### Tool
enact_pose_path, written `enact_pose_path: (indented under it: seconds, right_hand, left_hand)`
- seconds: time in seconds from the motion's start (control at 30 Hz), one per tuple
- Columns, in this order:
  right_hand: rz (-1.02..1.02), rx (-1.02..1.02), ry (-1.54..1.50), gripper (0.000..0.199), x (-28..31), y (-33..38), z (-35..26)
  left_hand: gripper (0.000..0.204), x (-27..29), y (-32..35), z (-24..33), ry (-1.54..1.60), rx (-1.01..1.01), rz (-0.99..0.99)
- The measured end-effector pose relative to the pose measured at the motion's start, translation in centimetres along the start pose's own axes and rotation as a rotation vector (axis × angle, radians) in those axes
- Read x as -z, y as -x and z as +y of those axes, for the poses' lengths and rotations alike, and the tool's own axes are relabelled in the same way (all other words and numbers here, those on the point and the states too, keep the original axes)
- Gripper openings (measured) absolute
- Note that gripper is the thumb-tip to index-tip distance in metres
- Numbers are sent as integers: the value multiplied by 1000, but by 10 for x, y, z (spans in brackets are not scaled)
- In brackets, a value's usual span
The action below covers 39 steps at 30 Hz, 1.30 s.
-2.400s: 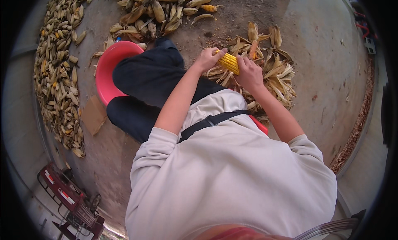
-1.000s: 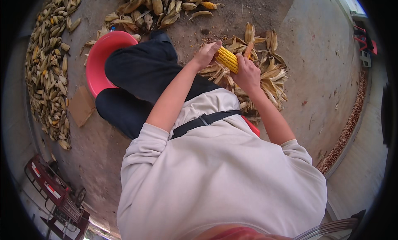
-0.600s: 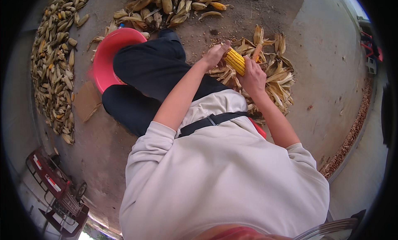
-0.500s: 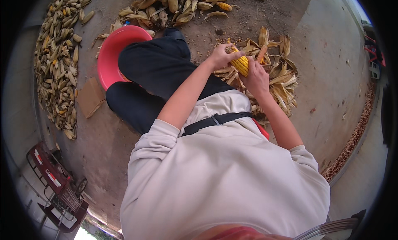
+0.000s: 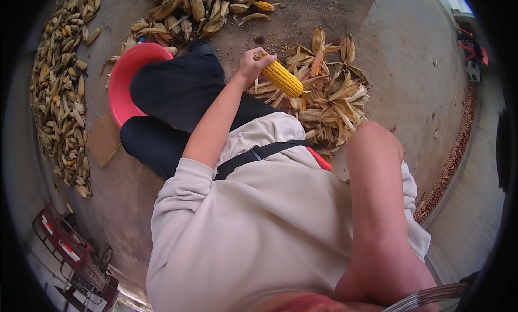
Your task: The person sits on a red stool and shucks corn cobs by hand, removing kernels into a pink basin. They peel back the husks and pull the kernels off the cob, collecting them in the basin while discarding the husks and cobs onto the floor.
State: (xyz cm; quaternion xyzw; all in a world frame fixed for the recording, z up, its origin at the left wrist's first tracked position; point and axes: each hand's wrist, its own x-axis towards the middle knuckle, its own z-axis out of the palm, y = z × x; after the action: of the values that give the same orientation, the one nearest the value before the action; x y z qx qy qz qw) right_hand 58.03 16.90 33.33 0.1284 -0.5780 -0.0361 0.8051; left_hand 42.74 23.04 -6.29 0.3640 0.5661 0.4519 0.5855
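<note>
My left hand point(image 5: 251, 65) is closed round one end of a husked ear of corn point(image 5: 283, 80), full of yellow kernels. The ear's other end points down and right, over a heap of dry husks point(image 5: 337, 104). My right arm is bent sharply, its elbow toward the husks. The right hand point(image 5: 384, 277) is raised close to the camera at the lower edge, with its fingers hidden. A reddish cob point(image 5: 317, 63) stands among the husks.
A pink plastic basin point(image 5: 120, 88) lies beside my legs. Unhusked ears point(image 5: 197, 7) are piled ahead, with a longer pile point(image 5: 59, 96) along the left. A cardboard piece point(image 5: 102, 140) lies near it. A dark red cart-like machine point(image 5: 70, 244) stands lower left; a kernel strip point(image 5: 453, 161) runs along the right wall.
My right hand has let go of the ear and risen toward my head. The left hand now holds the ear alone, by one end. The whole view has shifted slightly.
</note>
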Motion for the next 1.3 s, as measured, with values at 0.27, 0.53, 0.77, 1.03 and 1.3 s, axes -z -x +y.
enact_pose_path:
  seconds: [0.27, 0.53, 0.77, 1.03, 1.3]
  right_hand:
    - [12, 0, -95, 50, -3, 9, -31]
    - [42, 68, -182, 48, 8, 30, -37]
    - [-292, -429, 140, 32, 69, 117, -15]
    - [-1122, -2336, -180, 68, 181, 294, -15]
    - [-1131, -2002, 159, 64, 184, 298, -38]
  left_hand:
    - [40, 1, 2, 3, -17, -9, 51]
    - [45, 0, 3, 8, -38, -51, 107]
    - [48, 1, -3, -4, -151, -179, 200]
    - [41, -1, -1, -7, -139, -226, -23]
    - [50, 5, -7, -14, 332, 212, 138]
